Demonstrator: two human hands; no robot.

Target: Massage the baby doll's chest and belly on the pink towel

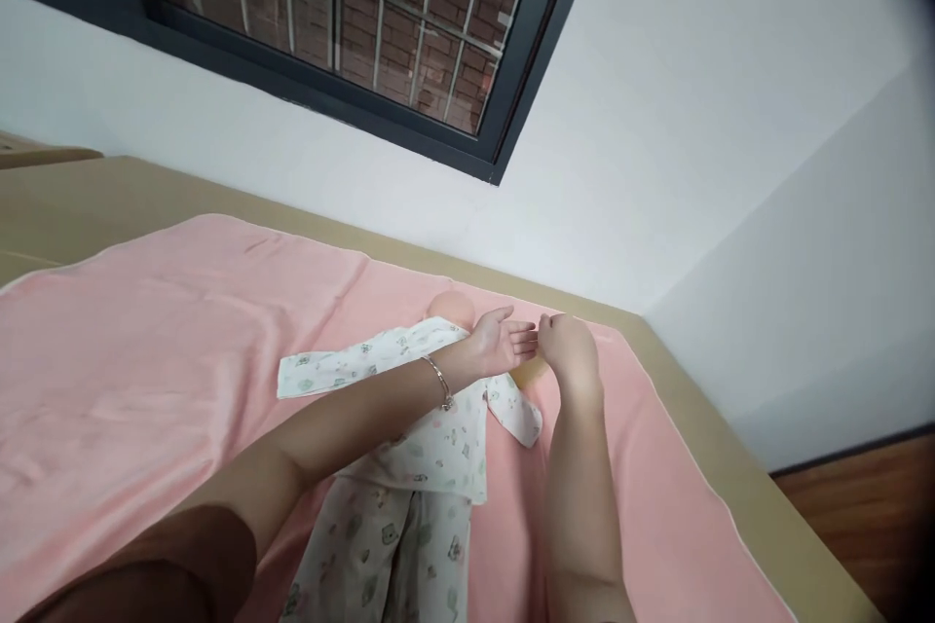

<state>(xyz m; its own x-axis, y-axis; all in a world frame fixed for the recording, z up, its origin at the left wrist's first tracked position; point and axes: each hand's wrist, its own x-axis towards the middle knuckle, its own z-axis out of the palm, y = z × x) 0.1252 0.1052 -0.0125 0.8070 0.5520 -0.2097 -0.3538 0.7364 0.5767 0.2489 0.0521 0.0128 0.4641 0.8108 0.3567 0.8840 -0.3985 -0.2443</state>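
Note:
A baby doll lies on its back on a pink blanket [182, 311]. Its bald head [449, 308] points toward the wall. It wears a white printed long-sleeved top [453, 438] and matching trousers [365, 545]. Above the doll's shoulder, my left hand [503, 341] is open, palm up, fingers stretched to the right; a bracelet [439, 382] circles that wrist. My right hand [570, 348] is closed just beyond the left fingertips, its back toward me, so what it may hold is hidden. A yellowish thing [532, 372] shows partly below and between my hands; its kind is unclear.
The blanket covers a tan bed or padded surface [679, 409] that runs along the white wall [467, 224]. Above is a dark-framed window [504, 117] with metal bars. A brown wooden panel [869, 506] stands at the lower right.

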